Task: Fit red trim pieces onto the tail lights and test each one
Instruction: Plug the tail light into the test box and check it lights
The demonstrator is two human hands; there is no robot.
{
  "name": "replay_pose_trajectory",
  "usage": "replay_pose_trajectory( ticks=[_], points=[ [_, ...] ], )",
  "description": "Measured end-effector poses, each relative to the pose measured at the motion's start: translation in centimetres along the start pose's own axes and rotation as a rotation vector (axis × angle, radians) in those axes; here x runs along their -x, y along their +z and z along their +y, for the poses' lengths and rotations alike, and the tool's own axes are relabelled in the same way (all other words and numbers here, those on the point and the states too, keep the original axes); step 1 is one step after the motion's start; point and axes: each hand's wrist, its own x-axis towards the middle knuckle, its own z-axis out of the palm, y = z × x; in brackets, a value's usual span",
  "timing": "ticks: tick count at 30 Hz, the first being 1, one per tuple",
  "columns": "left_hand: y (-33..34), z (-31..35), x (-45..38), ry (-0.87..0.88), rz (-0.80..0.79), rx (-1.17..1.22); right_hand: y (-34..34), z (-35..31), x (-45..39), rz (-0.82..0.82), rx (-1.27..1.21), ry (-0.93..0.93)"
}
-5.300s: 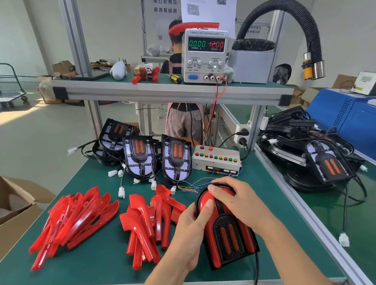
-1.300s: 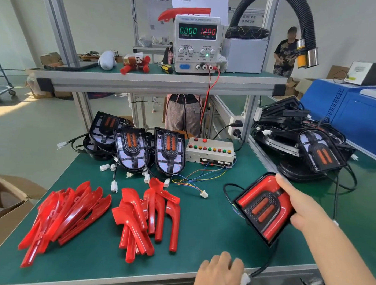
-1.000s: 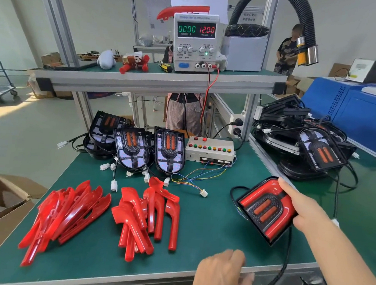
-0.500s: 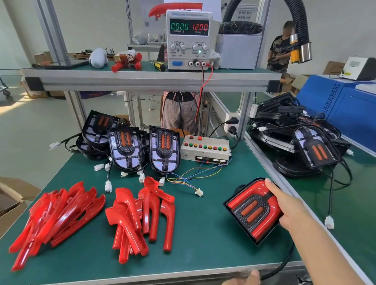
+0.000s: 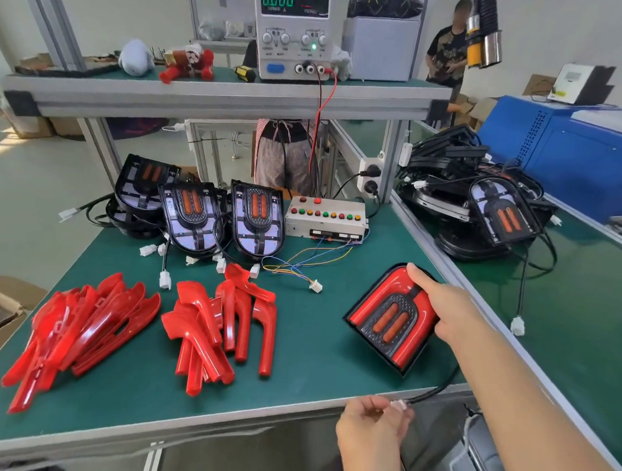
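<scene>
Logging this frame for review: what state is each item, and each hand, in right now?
Trimmed tail light: red trim fitted, unlit, held at its right edge by the right hand.
White connector: unplugged, pinched by the left hand below the table edge.
Power supply: on, green LED lit, current 0.000.
Bare tail lights: no trim, unlit.
Loose red trim pieces: unfitted, piled.
Test-lead plug: lying unconnected.

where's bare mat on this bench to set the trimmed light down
Bare mat lies between the right pile of red trim pieces and the trimmed tail light, running to the front edge. A smaller patch sits left of the loose white connector. The back is crowded with untrimmed tail lights and the button box.
</scene>
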Motion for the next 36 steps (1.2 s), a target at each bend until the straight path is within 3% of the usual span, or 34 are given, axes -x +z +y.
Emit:
replay_pose_trajectory(
  ticks=[4,12,18,22,28,31,33,36],
  points=[
    [-0.7,0.0,1.1,0.165,0.034,-0.107,0.2,-0.2,0.4,-0.005,0.034,-0.003],
    [-1.0,6.7,-3.0,0.554,0.127,-0.701,0.7,-0.4,0.5,-0.006,0.085,0.026],
    [-1.8,11.2,-5.6,0.522,-0.072,-0.858,0.6,-0.3,0.3,-0.006,0.236,-0.037],
    [-2.0,12.8,-5.9,0.583,-0.220,-0.954,-0.3,0.3,0.3,0.094,0.550,-0.227],
    [-0.5,14.5,-6.2,0.627,-0.302,-0.876,-0.4,-0.2,1.5,0.113,0.973,-0.370],
    [0.3,14.8,-6.1,0.633,-0.351,-0.859,-0.3,-1.0,3.3,0.129,0.943,-0.666],
    [0.7,14.9,-6.1,0.641,-0.367,-0.864,0.0,-1.3,4.9,0.007,0.853,-0.895],
    [1.5,14.9,-6.2,0.644,-0.380,-0.797,1.1,-1.0,7.3,-0.273,0.900,-0.955]
  ],
)
